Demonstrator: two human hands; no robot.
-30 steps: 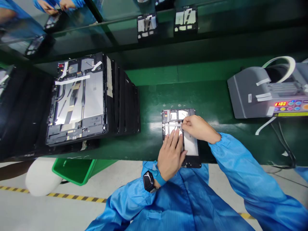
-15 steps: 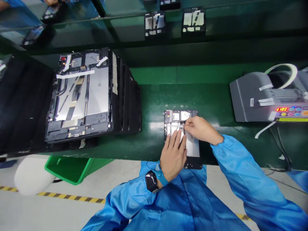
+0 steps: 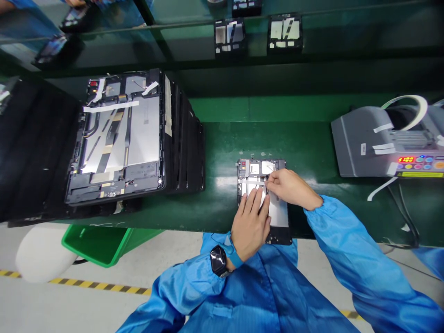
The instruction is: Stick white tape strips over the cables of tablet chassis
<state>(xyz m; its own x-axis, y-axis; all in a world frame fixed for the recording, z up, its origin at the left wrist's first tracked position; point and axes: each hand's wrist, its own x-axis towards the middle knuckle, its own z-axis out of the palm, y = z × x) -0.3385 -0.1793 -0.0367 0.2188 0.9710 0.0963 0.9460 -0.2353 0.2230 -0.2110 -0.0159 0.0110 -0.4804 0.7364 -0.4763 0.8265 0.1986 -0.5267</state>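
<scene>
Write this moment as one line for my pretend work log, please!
left hand: flat on tablet frame | right hand: fingertips at white tape strip | nearby: stacked tablet frames, gray tape dispenser

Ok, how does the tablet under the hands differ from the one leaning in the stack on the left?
The tablet under the hands lies flat and alone on the green bench; the stacked tablet tops a leaning row of others. The left hand and right hand touch the first; neither touches the second. Both look opened, black-framed, taped across in white.
</scene>
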